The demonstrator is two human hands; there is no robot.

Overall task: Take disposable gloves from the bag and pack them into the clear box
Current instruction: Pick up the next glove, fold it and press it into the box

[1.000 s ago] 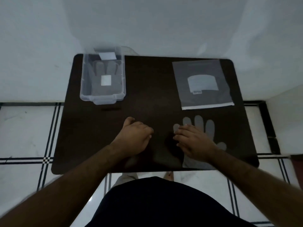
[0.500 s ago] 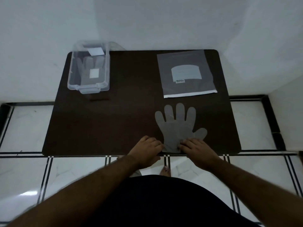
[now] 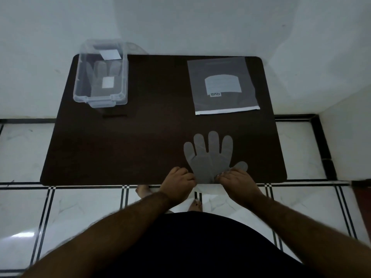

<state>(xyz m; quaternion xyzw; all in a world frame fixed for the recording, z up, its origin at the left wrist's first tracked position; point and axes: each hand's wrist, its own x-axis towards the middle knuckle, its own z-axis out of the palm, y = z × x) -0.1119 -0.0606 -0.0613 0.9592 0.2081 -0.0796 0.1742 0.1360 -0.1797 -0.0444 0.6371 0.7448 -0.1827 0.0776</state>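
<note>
A translucent disposable glove (image 3: 208, 155) lies flat on the dark table (image 3: 140, 141), fingers pointing away from me, near the front edge. My left hand (image 3: 178, 183) pinches the left side of its cuff. My right hand (image 3: 234, 181) pinches the right side of the cuff, just below the glove's thumb. The grey glove bag (image 3: 222, 85) lies flat at the back right, its white-edged mouth facing me. The clear box (image 3: 101, 74) stands at the back left with gloves lying inside it.
The table stands against a white wall, over a white tiled floor with black lines. A clear lid (image 3: 134, 47) leans behind the box. My bare feet (image 3: 144, 192) show under the table's front edge.
Both hands slid from the glove's palm down to its cuff at the table's front edge, leaving the glove spread flat and fully in view. The camera view has shifted.
</note>
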